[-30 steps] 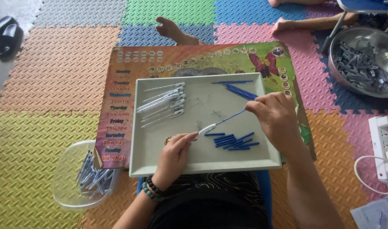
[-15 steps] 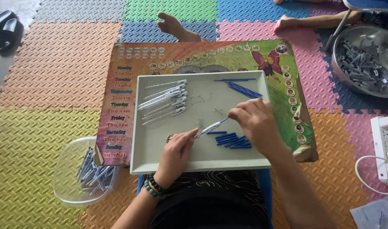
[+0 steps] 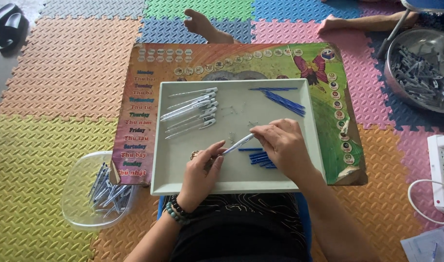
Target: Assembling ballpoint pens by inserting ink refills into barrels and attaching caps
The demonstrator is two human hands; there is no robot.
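A pale square tray (image 3: 164, 170) rests on my lap. My left hand (image 3: 200, 170), with a ring and a bead bracelet, grips the lower end of a white pen barrel (image 3: 237, 144). My right hand (image 3: 282, 145) pinches the barrel's upper end. Several white pen barrels (image 3: 190, 111) lie in a row at the tray's upper left. Thin blue refills (image 3: 282, 101) lie at the upper right. Short blue pieces (image 3: 256, 156) sit partly under my right hand.
A clear plastic tub (image 3: 81, 194) of pen parts sits at my left on the foam mat. A metal bowl (image 3: 401, 82) of grey parts stands at the upper right. A colourful printed board (image 3: 328, 97) lies under the tray. A white power strip (image 3: 443, 170) is at the right. Another person's feet (image 3: 202, 24) rest beyond the board.
My right hand has moved left and down the tray, closing the gap to my left hand along the pen barrel. The blue refill it held out earlier no longer shows.
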